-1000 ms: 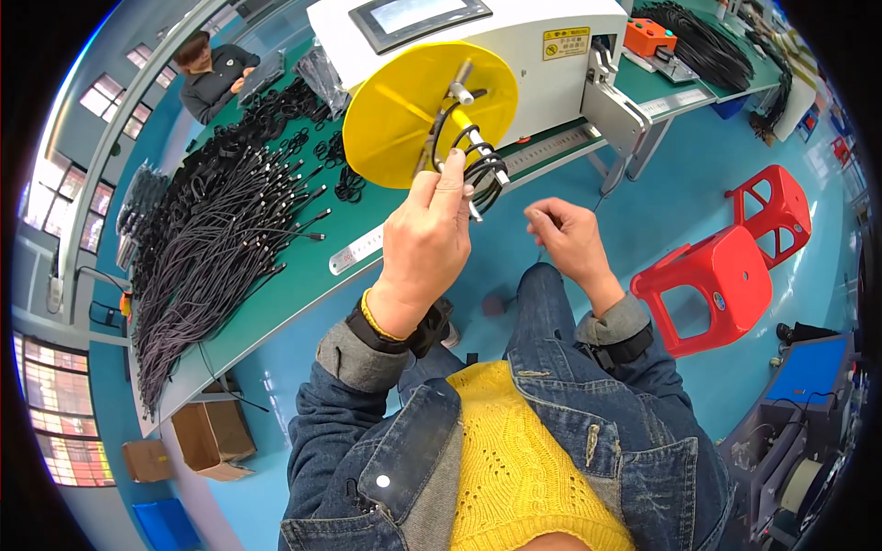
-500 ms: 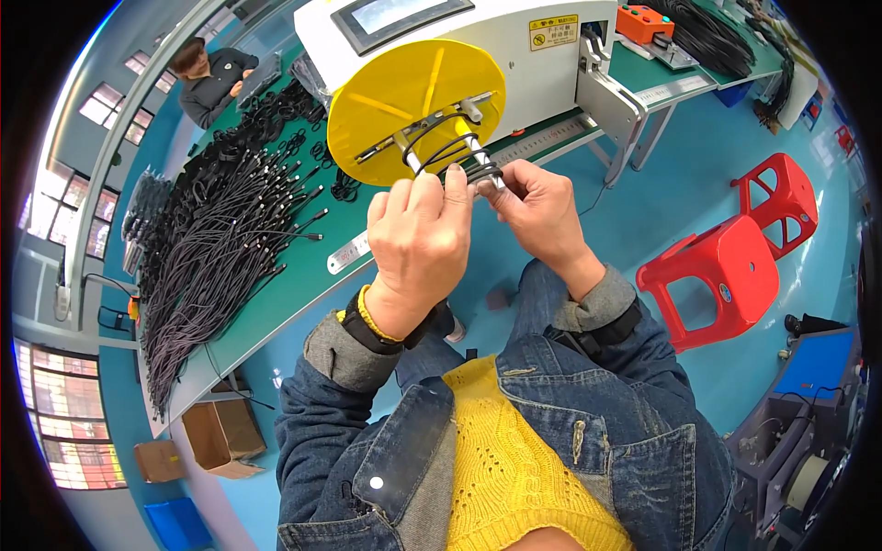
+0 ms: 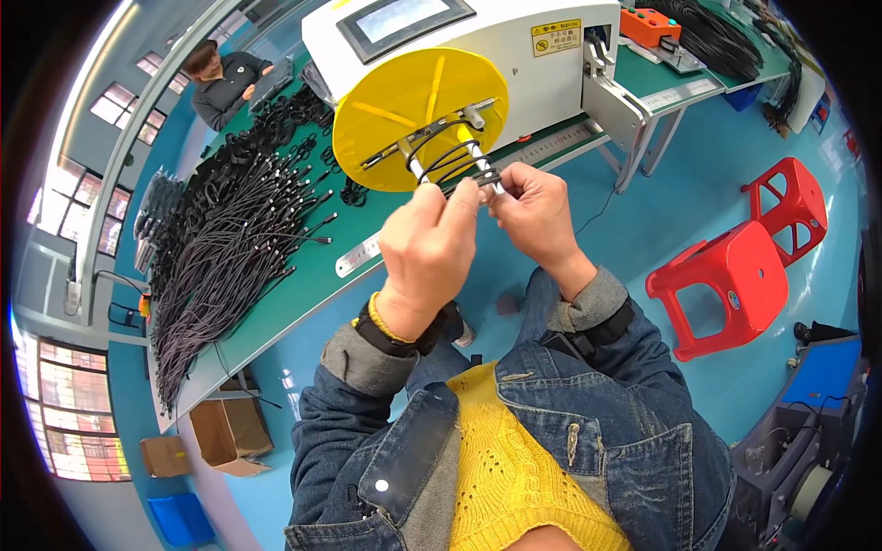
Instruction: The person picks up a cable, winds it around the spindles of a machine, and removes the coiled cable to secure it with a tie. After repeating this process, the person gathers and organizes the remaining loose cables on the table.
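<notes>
A black cable [image 3: 447, 166] is wound in several loops around two pale metal posts [image 3: 467, 140] that stick out from a yellow disc [image 3: 378, 115]. My left hand [image 3: 425, 257] is closed on the loops by the left post, its fingers partly hidden behind its back. At the right post's outer end, my right hand [image 3: 537, 216] pinches the cable between thumb and fingers. The two hands nearly meet at their fingertips. Behind the disc stands a white winding machine [image 3: 542, 87] with a screen on top.
Left of the machine, a large heap of black cables [image 3: 230, 230] covers the green table [image 3: 317, 248]. A metal ruler [image 3: 358, 254] lies near its edge. Red stools [image 3: 735, 285] stand at the right, a cardboard box [image 3: 230, 436] below left. A co-worker [image 3: 230, 87] sits at the far left.
The loops have slid outward and spread apart along the posts. Both hands have drawn slightly toward me with them. The whole view has shifted a little.
</notes>
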A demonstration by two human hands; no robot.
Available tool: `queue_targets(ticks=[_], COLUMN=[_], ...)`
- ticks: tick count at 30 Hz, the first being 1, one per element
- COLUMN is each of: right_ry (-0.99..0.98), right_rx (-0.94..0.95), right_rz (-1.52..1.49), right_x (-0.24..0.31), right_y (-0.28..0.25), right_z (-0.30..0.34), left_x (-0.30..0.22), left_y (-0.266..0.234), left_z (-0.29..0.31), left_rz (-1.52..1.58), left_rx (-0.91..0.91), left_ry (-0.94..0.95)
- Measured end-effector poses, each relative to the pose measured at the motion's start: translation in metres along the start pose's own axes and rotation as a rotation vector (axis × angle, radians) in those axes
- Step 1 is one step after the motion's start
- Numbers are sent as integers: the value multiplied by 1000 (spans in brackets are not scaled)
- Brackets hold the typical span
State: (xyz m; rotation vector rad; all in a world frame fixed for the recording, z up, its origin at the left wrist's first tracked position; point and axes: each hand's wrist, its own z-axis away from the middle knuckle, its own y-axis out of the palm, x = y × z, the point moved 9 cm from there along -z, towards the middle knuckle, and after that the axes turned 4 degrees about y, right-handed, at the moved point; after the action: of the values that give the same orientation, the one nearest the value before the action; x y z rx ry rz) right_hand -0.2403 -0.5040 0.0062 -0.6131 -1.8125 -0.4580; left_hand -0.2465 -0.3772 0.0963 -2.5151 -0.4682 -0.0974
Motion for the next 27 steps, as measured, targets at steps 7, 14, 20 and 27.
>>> queue_targets(ticks=[7,14,20,27], right_ry=[-52,-15,3,-162], right_rx=[4,-20,49,175], right_rz=[36,0,101,118], right_x=[3,-1,4,6], right_y=[-2,-2,-5,-2], right_z=[-4,-3,-8,-37], left_x=[-9,-12,-7,35], left_y=[6,21,18,29], left_z=[-9,-21,-17,-13], left_rz=[-131,-232,-43,136], left_rx=[123,347,369,373], left_ry=[96,247,231,-171])
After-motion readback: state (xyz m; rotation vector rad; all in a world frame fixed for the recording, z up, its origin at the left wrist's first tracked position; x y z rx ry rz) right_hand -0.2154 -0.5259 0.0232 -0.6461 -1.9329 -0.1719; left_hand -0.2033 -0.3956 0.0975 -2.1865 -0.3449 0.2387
